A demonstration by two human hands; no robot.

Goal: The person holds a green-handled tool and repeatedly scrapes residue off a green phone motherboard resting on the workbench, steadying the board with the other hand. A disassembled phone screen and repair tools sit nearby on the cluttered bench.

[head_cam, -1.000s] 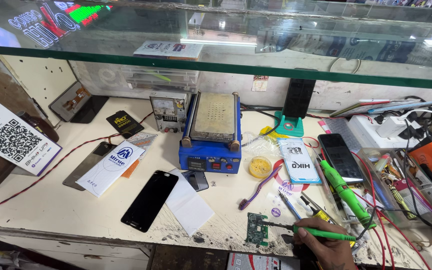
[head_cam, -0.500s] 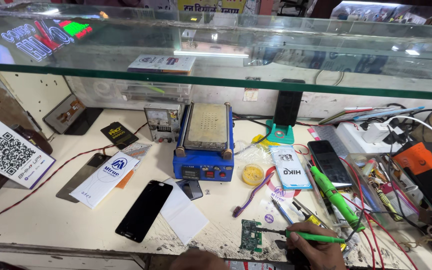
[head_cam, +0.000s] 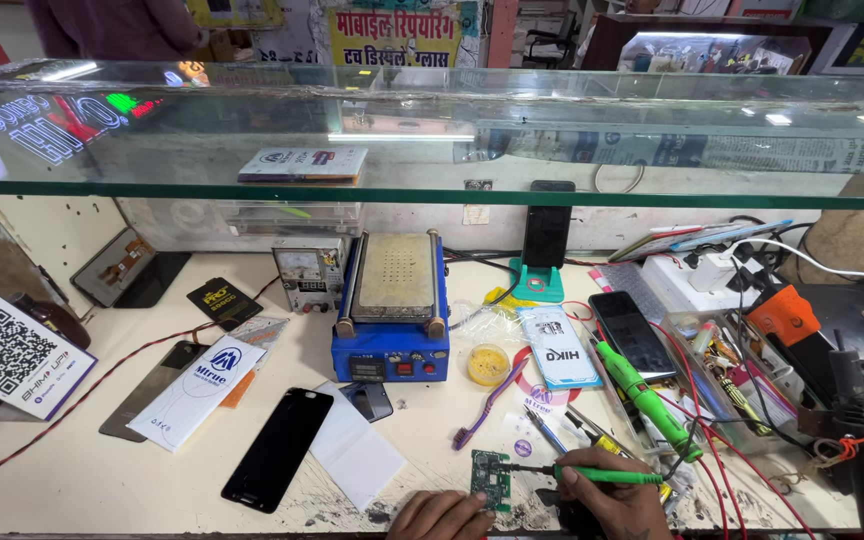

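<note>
Right hand (head_cam: 607, 500) gripping green soldering iron (head_cam: 592, 475), tip seemingly on circuit board (head_cam: 490, 480)

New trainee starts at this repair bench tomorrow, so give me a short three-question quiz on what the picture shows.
1. True or false: the right hand holds a green soldering iron.
2. What does the iron's tip touch?
A. black phone
B. circuit board
C. yellow tin
3. Which hand rests just left of the board?

Key:
1. True
2. B
3. The left hand
</note>
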